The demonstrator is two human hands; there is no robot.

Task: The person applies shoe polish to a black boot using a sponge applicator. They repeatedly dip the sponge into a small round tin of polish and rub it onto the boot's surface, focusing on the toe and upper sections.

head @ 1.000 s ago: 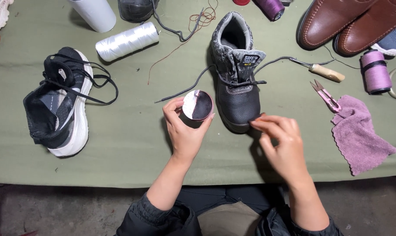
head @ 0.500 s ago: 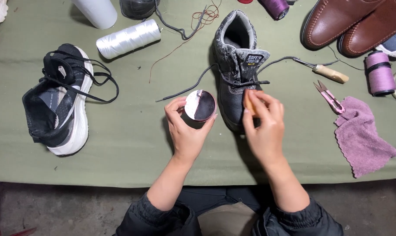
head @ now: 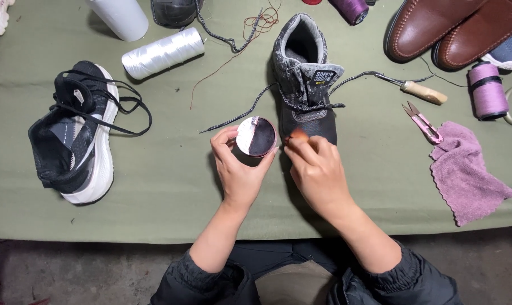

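Note:
My left hand holds a small round open tin with dark polish inside, tilted toward me, just left of a black lace-up boot. The boot stands on the green table cover, its toe pointing at me and its laces loose. My right hand lies over the boot's toe with fingers pinched on a small brown-tipped applicator. The applicator tip sits right beside the tin's rim. Most of the applicator is hidden by my fingers.
A black-and-white sneaker lies at the left. At the back are a white thread spool and a white cylinder. At the right are a wooden-handled awl, pink snips, a purple cloth, a purple spool and brown leather shoes.
My right hand moved from the right side of the boot's toe up and left, across the toe to the tin. My left hand kept the tin nearly still.

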